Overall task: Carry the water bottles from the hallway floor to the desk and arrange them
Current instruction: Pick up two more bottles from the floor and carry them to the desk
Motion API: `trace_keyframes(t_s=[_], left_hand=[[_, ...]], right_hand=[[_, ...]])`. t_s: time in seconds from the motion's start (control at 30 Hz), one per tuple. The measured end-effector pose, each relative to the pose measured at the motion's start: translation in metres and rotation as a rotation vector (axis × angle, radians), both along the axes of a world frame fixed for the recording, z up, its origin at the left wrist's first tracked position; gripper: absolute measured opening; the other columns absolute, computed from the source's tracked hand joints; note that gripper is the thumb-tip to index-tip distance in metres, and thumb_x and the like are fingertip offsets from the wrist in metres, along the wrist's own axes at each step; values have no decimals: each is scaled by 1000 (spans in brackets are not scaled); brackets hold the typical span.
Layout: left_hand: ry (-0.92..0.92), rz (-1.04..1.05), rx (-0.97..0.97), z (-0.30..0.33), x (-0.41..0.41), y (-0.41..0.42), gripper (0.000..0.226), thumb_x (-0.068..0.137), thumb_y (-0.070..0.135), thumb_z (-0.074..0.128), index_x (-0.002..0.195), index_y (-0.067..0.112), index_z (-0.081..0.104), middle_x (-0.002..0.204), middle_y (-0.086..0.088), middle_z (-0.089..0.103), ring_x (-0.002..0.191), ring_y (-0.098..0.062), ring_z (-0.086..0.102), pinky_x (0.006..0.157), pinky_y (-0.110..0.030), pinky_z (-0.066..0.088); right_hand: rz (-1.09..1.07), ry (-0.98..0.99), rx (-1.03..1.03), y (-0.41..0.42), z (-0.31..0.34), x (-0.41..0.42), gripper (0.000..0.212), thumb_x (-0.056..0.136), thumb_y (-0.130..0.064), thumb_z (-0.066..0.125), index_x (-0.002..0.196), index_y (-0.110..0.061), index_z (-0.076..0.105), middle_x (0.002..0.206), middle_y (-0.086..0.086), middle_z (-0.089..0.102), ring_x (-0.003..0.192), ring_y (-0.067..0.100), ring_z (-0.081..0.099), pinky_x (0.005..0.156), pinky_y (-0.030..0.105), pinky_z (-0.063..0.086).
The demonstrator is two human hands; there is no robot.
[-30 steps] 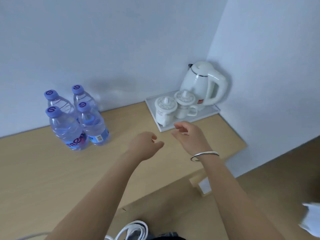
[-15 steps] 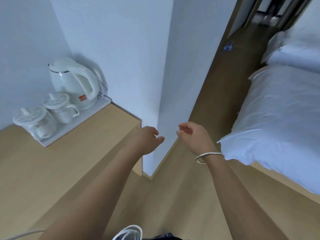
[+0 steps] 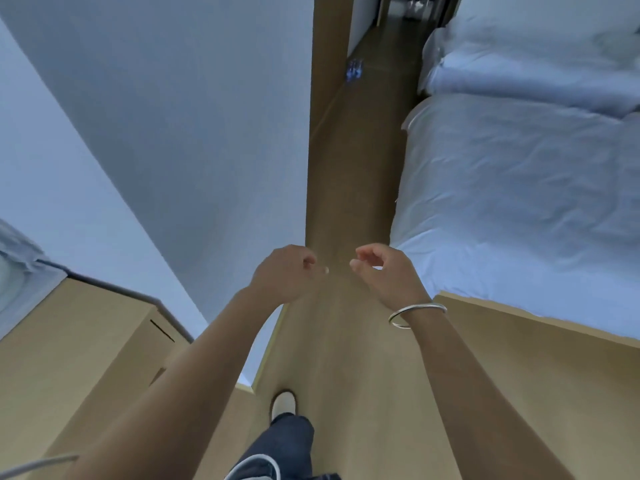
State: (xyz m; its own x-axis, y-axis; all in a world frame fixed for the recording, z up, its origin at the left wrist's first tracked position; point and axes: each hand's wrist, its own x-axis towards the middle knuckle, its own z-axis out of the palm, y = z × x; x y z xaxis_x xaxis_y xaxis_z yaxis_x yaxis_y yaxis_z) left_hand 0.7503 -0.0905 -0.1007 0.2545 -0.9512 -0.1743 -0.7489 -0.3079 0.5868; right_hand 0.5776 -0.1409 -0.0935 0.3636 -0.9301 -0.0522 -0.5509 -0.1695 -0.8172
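Note:
A small cluster of clear water bottles [image 3: 354, 70] with blue caps stands on the hallway floor far ahead, by the wall's foot. My left hand [image 3: 285, 273] and my right hand [image 3: 382, 271] hang in front of me at waist height, fingers loosely curled, holding nothing. A silver bangle sits on my right wrist. The wooden desk [image 3: 79, 344] shows at the lower left, its bottles out of view.
A white wall corner [image 3: 308, 133] juts out on the left of the narrow wooden floor strip [image 3: 349, 188]. A bed with white bedding [image 3: 519, 195] runs along the right side. My foot [image 3: 283, 403] steps forward on the floor.
The view has swung right from the desk with its bottles, kettle and cups to the passage beside the bed. Both hands stayed empty and loosely curled.

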Motion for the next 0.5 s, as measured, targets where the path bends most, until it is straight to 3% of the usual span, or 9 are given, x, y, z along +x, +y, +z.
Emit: trace_keyframes(t_s=[0.13, 0.33, 0.5], left_hand=[[36, -24, -85, 2, 4, -60, 29, 86, 41, 58, 105, 21, 64, 98, 10, 62, 90, -9, 54, 77, -23, 37], [39, -117, -67, 17, 28, -162, 31, 87, 40, 57, 109, 18, 63, 106, 5, 63, 98, -15, 58, 87, -32, 46], [-4, -152, -28, 16, 54, -240, 33, 88, 40, 56, 112, 17, 61, 105, 4, 64, 99, -16, 58, 81, -29, 44]], right_hand=[[-32, 23, 31, -49, -2, 8, 27, 86, -25, 62, 111, -15, 62, 107, -2, 62, 100, 13, 57, 82, 21, 39], [-117, 37, 46, -142, 6, 35, 26, 86, -24, 62, 109, -13, 62, 107, 0, 62, 101, 15, 56, 84, 20, 37], [-172, 43, 42, -210, 4, 56, 28, 86, -23, 63, 111, -11, 61, 110, 3, 62, 103, 17, 56, 86, 20, 38]])
